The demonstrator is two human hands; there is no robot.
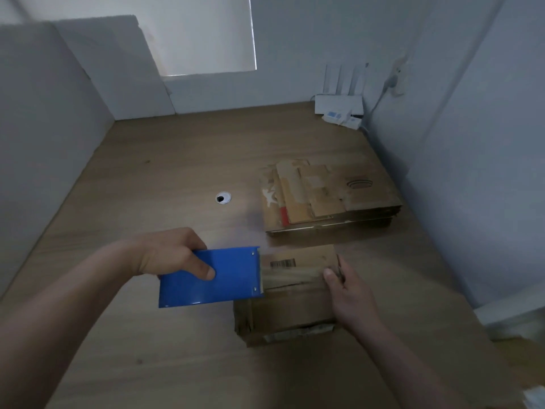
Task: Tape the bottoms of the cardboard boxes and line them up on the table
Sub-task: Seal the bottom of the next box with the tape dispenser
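**Taping a box, head view only**

Head view: wooden table (177, 178), walled on the left, back and right. A box (289, 308) sat on it near the front, right of centre, with a barcode label on its far half.

Left hand (174, 252) was closed around a blue tape dispenser (206, 278): thumb pressed on its top face, fingers wrapped round the far edge. The dispenser's right end sat at the box's left top edge, touching or just above it; couldn't tell which. A glossy strip of tape (292, 276) ran from the dispenser's right end across the box top to the right hand.

Right hand (351, 293) lay on the box's right side, mostly open, palm down. Thumb tip was pressed at the right end of the tape strip. Fingers dropped over the box's right edge, so couldn't tell whether they gripped anything there.

Box's near face showed a torn strip of old tape along its lower edge. The left side looked rough and creased.

Behind the box, apart from it, was a stack of flat cardboard (327, 196), several sheets lying untidily, a red patch at the near-left, and an oval handle cut-out in the top right sheet.

A round cable hole (223, 198) sat in the table, left of the stack.

Far right corner had a white router (339, 103) with upright antennas, a small white device lying in front of it, and a cable going up to a wall socket (398, 81).
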